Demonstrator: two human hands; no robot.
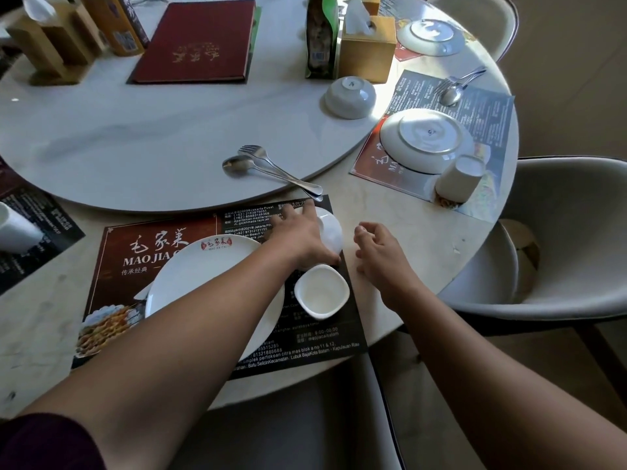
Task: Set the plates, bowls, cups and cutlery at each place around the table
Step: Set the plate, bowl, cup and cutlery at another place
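On the dark placemat (112, 252) before me lies a white plate (190, 273), face up. A small white square cup (321, 291) stands upright at its right. My left hand (298, 232) reaches over the plate and holds a white bowl (330, 228) on the mat's far right corner. My right hand (380, 252) hovers beside it over the bare table, fingers loosely curled, holding nothing. A fork and spoon (271, 167) lie on the turntable edge just beyond the mat.
The place at the right has an upturned plate (424, 137), an upturned cup (459, 179), and a fork and spoon (454, 88). An upturned bowl (349, 96), tissue box (366, 45), red menu (200, 42) and bottles sit on the turntable (135, 137). Grey chairs (570, 239) ring the table.
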